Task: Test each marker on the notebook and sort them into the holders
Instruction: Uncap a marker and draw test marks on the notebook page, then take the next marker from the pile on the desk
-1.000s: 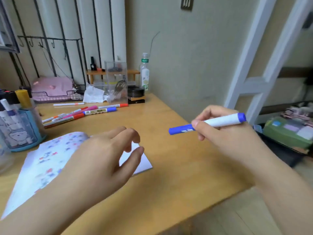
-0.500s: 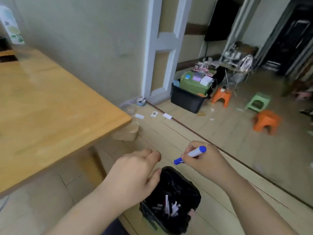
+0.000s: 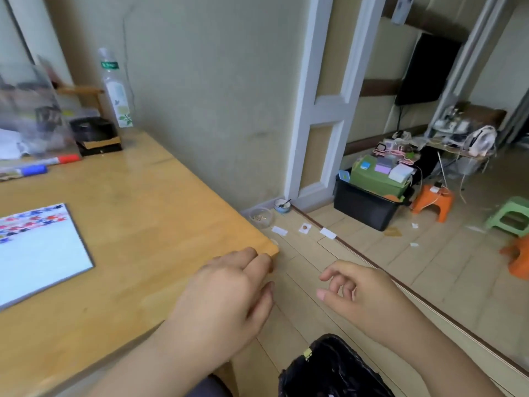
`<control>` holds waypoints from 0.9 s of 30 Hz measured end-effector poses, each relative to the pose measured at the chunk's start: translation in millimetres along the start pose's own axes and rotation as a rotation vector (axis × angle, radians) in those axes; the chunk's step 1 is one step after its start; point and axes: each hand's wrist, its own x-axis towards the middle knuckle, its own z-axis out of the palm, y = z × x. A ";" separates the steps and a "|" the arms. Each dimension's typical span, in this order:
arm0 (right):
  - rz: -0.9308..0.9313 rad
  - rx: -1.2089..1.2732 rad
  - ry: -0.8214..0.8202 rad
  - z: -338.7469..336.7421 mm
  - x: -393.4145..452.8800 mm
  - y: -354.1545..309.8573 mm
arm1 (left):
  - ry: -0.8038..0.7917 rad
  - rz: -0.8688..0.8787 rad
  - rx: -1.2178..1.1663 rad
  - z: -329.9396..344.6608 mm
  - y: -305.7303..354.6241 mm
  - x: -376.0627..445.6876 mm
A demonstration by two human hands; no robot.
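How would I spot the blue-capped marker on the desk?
Start at the wooden desk and look to its far left edge, in front of the clear plastic box. The blue-capped marker lies there, just nearer than the red-capped marker; only its cap colour differs.

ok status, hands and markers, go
Left hand and right hand empty, fingers loosely curled. Two markers on table. Bin below the right hand.

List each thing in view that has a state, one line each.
left hand: empty, fingers loosely curled, over the table corner.
right hand: empty, fingers loosely curled, above the floor.
notebook: lying open on the table, page blank.
red marker: capped, lying flat.
blue marker: capped, lying flat.
bin: open, lined with a black bag.
bottle: upright.
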 end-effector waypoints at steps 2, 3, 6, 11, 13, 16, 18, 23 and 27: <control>-0.128 0.028 0.001 5.7 10.7 -39.9 | 0.032 -0.070 0.055 -23.9 -24.6 -7.6; -0.187 0.041 -0.013 10.5 15.9 -59.3 | 0.044 -0.104 0.070 -35.8 -37.3 -12.9; -0.339 0.067 -0.107 32.9 34.3 -115.3 | 0.084 -0.196 0.150 -70.7 -75.2 -33.2; -0.575 0.055 -0.259 85.7 64.2 -200.5 | 0.132 -0.329 0.253 -120.6 -130.4 -73.7; -0.662 0.045 -0.308 108.8 75.9 -230.6 | 0.155 -0.370 0.311 -138.8 -151.0 -88.1; -0.729 0.015 -0.388 140.5 91.5 -270.7 | 0.176 -0.423 0.383 -161.0 -184.6 -105.8; -0.762 -0.010 -0.422 160.2 102.4 -292.6 | 0.182 -0.472 0.422 -173.0 -205.6 -116.2; -0.797 -0.072 -0.449 209.7 132.2 -331.3 | 0.203 -0.578 0.474 -182.7 -255.6 -139.9; -0.801 -0.083 -0.449 244.2 153.1 -351.2 | 0.275 -0.683 0.390 -172.7 -280.6 -160.3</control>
